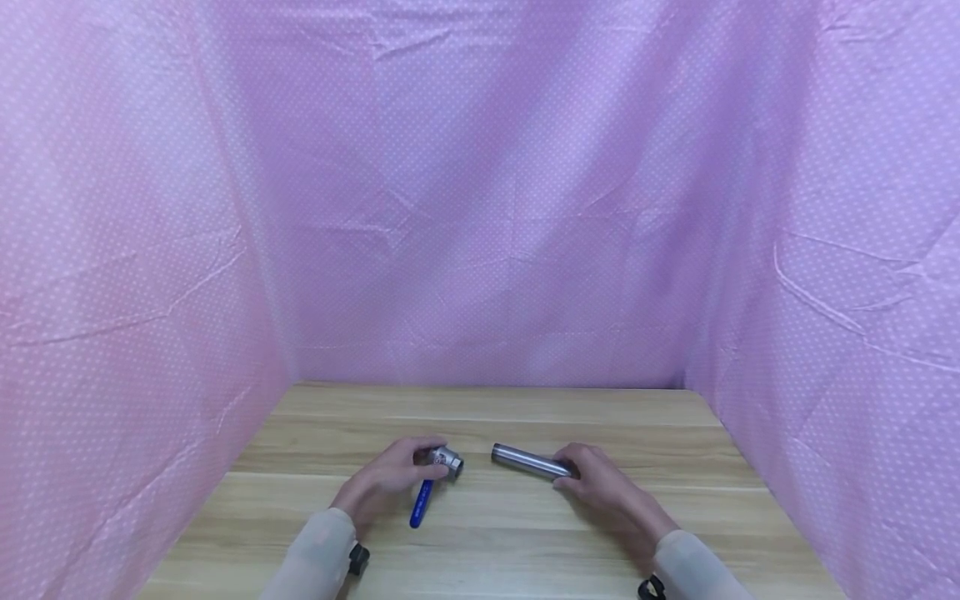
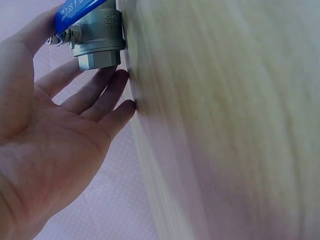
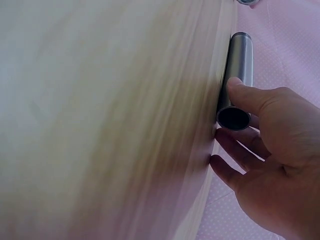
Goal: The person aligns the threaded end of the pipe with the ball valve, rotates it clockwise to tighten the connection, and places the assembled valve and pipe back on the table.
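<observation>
On the left of the tabletop lies a metal ball valve (image 1: 448, 459) with a blue lever handle (image 1: 422, 505) pointing towards me. My left hand (image 1: 395, 467) grips the valve between thumb and fingers. The left wrist view shows the valve body (image 2: 101, 31) beside the fingertips, and its upper end is cut off by the frame. To the right, a bare steel pipe (image 1: 527, 461) lies on the wood, one end towards the valve and apart from it. My right hand (image 1: 597, 480) pinches its near end. In the right wrist view the pipe's hollow end (image 3: 234, 119) faces the camera.
The wooden tabletop (image 1: 480, 417) carries both parts. Pink dotted cloth (image 1: 487, 208) hangs at the back and on both sides of it. Each wrist wears a black band, the left one (image 1: 358, 558) and the right one (image 1: 652, 587), below pale sleeves.
</observation>
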Motion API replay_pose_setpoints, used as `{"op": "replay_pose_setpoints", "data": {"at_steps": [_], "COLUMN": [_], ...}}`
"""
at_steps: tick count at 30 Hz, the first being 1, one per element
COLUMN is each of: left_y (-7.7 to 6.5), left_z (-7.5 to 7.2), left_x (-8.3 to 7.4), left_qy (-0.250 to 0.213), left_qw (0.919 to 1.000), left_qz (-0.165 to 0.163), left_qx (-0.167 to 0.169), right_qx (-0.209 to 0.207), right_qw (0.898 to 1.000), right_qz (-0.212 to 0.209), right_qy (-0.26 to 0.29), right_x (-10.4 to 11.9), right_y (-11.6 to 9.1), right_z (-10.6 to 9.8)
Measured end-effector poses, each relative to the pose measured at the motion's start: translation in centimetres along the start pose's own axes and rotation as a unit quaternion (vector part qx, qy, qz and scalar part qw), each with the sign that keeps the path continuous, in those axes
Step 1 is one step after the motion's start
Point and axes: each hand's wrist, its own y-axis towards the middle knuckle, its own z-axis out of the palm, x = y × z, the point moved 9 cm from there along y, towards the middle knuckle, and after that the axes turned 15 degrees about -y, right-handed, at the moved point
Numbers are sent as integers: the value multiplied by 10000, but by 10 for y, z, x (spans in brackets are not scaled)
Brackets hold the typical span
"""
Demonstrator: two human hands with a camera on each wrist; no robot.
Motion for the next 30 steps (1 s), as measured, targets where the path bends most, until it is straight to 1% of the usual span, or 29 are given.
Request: {"op": "replay_pose_setpoints", "data": {"at_steps": [3,6,9,12,15,20,25,30], "left_y": [2,2,1,0,0,1,1,0], "left_z": [-1,-1,-1,-1,-1,-3,-5,-6], "left_x": [-4,-8,-10,-11,-10,-7,-9,-10], "left_qy": [272,455,441,388,302,218,157,29], "left_qw": [9995,9986,9986,9989,9994,9997,9995,9985], "left_qz": [168,255,275,253,157,43,123,262], "left_qx": [47,79,87,94,86,-67,-252,-469], "right_qx": [38,68,94,138,171,-15,-213,-243], "right_qw": [10000,9999,9996,9983,9955,9925,9898,9800], "right_qz": [46,96,213,396,580,794,834,1015], "right_qy": [-2,35,143,416,733,931,1133,1691], "right_x": [0,-1,-3,-5,-7,-12,-14,-16], "right_y": [0,0,-2,-3,-4,-4,-4,-5], "right_z": [1,2,2,3,4,1,-2,-3]}}
